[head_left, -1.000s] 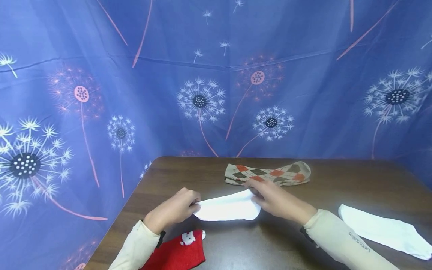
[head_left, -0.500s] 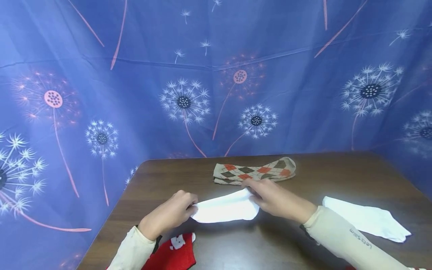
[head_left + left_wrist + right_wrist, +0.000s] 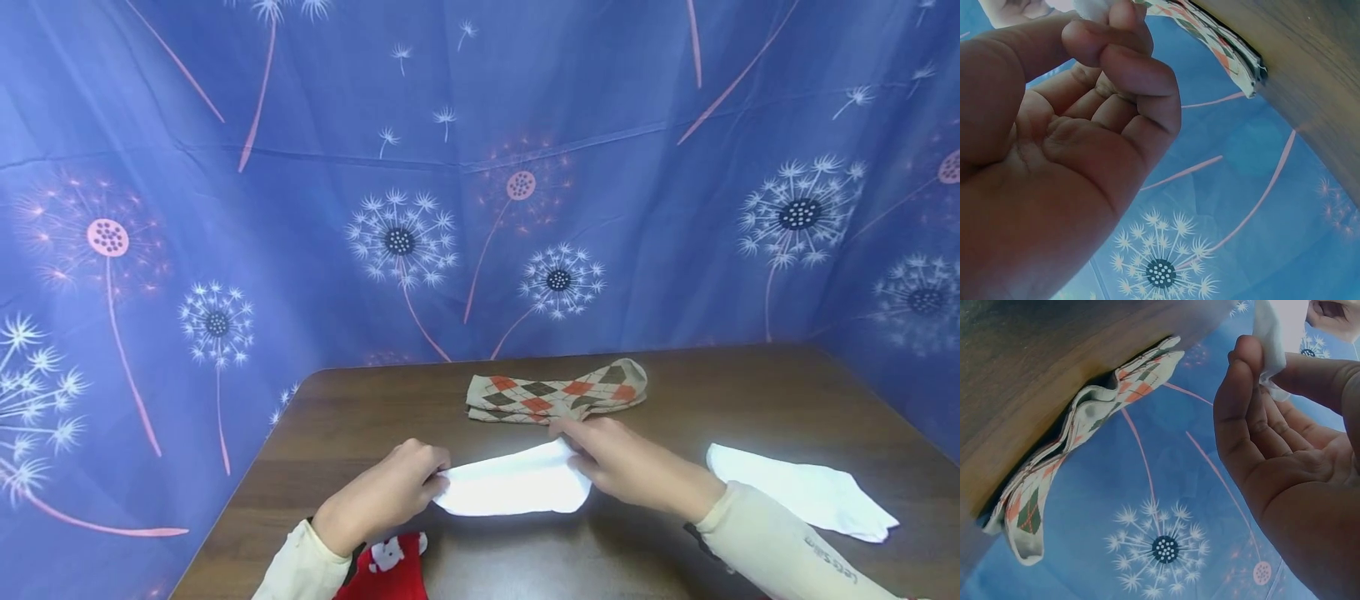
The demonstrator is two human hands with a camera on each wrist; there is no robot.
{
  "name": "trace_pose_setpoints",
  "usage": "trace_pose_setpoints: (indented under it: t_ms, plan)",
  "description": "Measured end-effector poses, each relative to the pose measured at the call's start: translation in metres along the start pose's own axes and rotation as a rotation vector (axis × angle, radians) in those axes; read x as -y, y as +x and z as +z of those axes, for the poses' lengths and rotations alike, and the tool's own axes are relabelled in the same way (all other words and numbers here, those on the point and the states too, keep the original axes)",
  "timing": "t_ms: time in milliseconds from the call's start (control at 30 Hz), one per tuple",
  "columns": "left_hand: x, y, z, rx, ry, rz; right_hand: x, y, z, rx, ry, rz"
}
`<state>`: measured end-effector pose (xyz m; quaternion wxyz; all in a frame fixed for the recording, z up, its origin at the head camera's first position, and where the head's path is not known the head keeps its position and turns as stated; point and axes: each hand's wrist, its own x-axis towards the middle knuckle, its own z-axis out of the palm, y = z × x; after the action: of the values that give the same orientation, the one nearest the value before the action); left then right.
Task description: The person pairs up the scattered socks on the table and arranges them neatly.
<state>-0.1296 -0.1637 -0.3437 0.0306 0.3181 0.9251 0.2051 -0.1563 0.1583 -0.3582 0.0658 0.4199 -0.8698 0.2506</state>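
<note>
A white sock (image 3: 517,482) is held stretched between two hands, raised over the brown wooden table (image 3: 360,408). One end is pinched by the left hand (image 3: 390,492), whose thumb and forefinger are clamped on the fabric, with the other fingers curled in toward the palm. The opposite end is gripped by the right hand (image 3: 630,462) — the cloth is caught between thumb and forefinger, and a short fold of it is left hanging past the fingertips in the right wrist view. The held sock is lit so brightly that its surface detail is washed out. Behind it, near the far edge of the table, a beige argyle sock (image 3: 558,392) with orange and dark diamonds is laid lengthwise. A second white sock (image 3: 798,490) is laid flat on the right, beyond the right sleeve (image 3: 787,542). Near the left sleeve (image 3: 300,562), a red knitted piece (image 3: 393,577) with a white figure is partly hidden. The background is filled by a blue dandelion-patterned curtain (image 3: 337,83).
</note>
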Motion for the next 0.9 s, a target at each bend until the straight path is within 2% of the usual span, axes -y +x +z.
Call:
trace_pose_setpoints:
  t_ms: [333, 600, 900]
  plan:
    - [-0.009, 0.009, 0.004, 0.015, 0.016, -0.011, -0.004, -0.014, -0.002, -0.033, -0.001, -0.005]
    - [-0.013, 0.015, 0.011, 0.017, 0.045, 0.006, -0.004, -0.021, -0.003, -0.011, 0.001, 0.03]
    - [-0.016, 0.023, 0.019, 0.041, 0.031, 0.017, -0.002, -0.031, -0.005, 0.01, -0.006, 0.059]
